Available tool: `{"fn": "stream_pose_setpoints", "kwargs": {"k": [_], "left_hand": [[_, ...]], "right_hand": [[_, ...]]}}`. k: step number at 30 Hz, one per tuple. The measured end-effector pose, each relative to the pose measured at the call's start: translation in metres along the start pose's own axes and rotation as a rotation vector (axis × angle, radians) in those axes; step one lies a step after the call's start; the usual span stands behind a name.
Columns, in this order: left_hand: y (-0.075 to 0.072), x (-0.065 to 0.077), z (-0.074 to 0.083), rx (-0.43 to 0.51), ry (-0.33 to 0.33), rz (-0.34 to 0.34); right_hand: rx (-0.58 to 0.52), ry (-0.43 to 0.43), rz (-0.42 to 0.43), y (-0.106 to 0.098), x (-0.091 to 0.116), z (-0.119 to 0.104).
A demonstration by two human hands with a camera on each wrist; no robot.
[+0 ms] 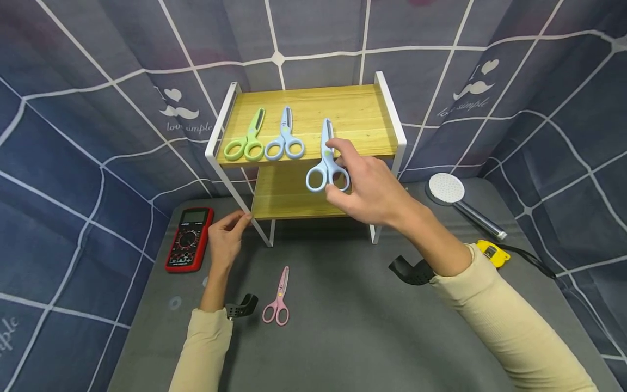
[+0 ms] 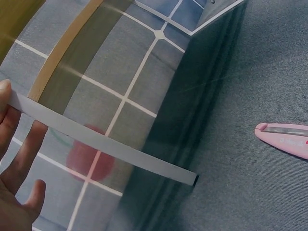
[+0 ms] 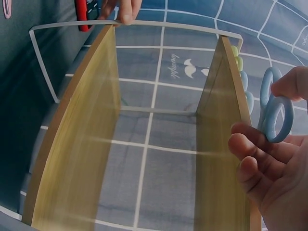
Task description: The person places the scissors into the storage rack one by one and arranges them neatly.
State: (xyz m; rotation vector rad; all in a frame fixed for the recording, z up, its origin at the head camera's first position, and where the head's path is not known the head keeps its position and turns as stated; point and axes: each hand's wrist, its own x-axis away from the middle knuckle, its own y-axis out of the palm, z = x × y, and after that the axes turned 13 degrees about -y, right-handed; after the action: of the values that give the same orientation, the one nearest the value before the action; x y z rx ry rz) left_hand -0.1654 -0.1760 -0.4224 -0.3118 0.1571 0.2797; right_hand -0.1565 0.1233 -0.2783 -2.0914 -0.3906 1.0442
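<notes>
My right hand (image 1: 369, 185) pinches the handles of light blue scissors (image 1: 327, 154) between thumb and fingers, blades pointing to the back. These scissors are over the front edge of the top board of a two-tier wooden shelf (image 1: 313, 103); whether they touch it I cannot tell. Green scissors (image 1: 253, 133) and another light blue pair (image 1: 286, 130) lie side by side on that board, to the left. My left hand (image 1: 226, 239) grips the shelf's white front-left leg (image 2: 106, 142) near the lower board. Pink scissors (image 1: 281, 296) lie on the grey table, right of my left wrist.
A red multimeter (image 1: 189, 239) lies left of the shelf. On the right are a shower head (image 1: 447, 189) and a yellow tape measure (image 1: 492, 253). A tiled-pattern curtain (image 1: 323, 27) hangs close behind the shelf.
</notes>
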Motion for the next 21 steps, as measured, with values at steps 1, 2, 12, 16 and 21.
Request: {"fn": "stream_pose_setpoints", "kwargs": {"k": [1, 2, 12, 16, 21], "left_hand": [[-0.0003, -0.0002, -0.0003, -0.002, -0.001, -0.005], [-0.0006, -0.0004, -0.0005, -0.004, -0.001, -0.007], [-0.0003, -0.0025, -0.0045, 0.027, 0.015, -0.002], [-0.0006, -0.0031, -0.0064, 0.031, 0.025, -0.001], [-0.0004, -0.0027, -0.0062, 0.042, 0.020, -0.004]], "right_hand": [[0.005, 0.004, -0.002, 0.0000, -0.0004, 0.0003], [0.011, 0.008, -0.005, 0.0000, -0.0006, 0.0007], [0.060, -0.015, 0.016, -0.0036, -0.0031, 0.0038], [0.071, -0.050, 0.069, -0.0069, -0.0060, 0.0063], [0.112, -0.096, 0.117, -0.0063, -0.0093, 0.0087]]}}
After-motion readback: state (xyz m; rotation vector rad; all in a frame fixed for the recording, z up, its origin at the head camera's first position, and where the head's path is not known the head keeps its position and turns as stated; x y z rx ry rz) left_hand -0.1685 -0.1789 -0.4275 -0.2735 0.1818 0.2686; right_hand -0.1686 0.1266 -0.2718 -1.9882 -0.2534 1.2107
